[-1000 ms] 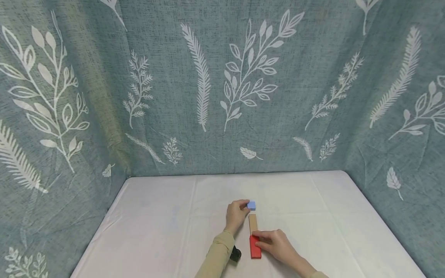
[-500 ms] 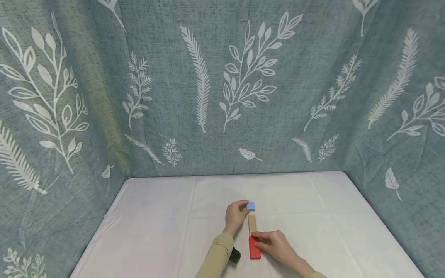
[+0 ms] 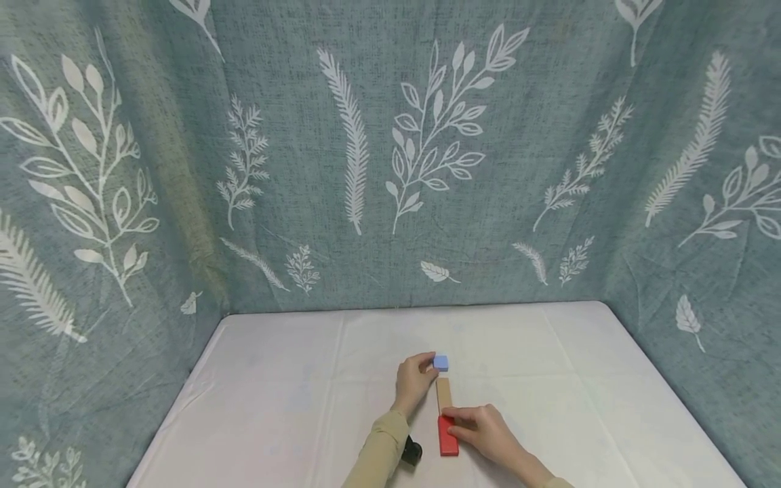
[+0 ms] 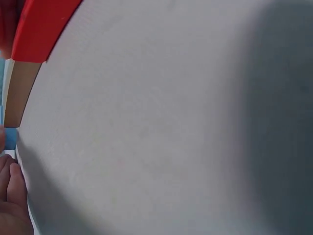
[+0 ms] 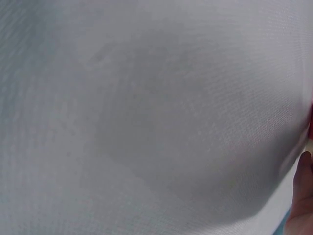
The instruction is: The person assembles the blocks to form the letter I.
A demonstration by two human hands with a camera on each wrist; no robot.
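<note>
A blue block (image 3: pixel 441 363) lies farthest out in a row on the white table, and my left hand (image 3: pixel 413 383) pinches it from the left between thumb and index finger. Nearer is a natural wood block (image 3: pixel 443 394), long and narrow. At the near end comes a red block (image 3: pixel 448 444), its far end against the wood one. My right hand (image 3: pixel 488 434) holds the red block from the right, index fingertip where red and wood meet. The left wrist view shows the red block (image 4: pixel 44 34), wood block (image 4: pixel 22 93) and blue block (image 4: pixel 10 139) lined up beside my left hand (image 4: pixel 13 196).
A black device (image 3: pixel 411 452) sits at my left forearm, partly behind the sleeve (image 3: pixel 381 440). White cloth covers the table (image 3: pixel 274 393). A green curtain (image 3: pixel 390 156) with white leaf prints hangs behind and on both sides.
</note>
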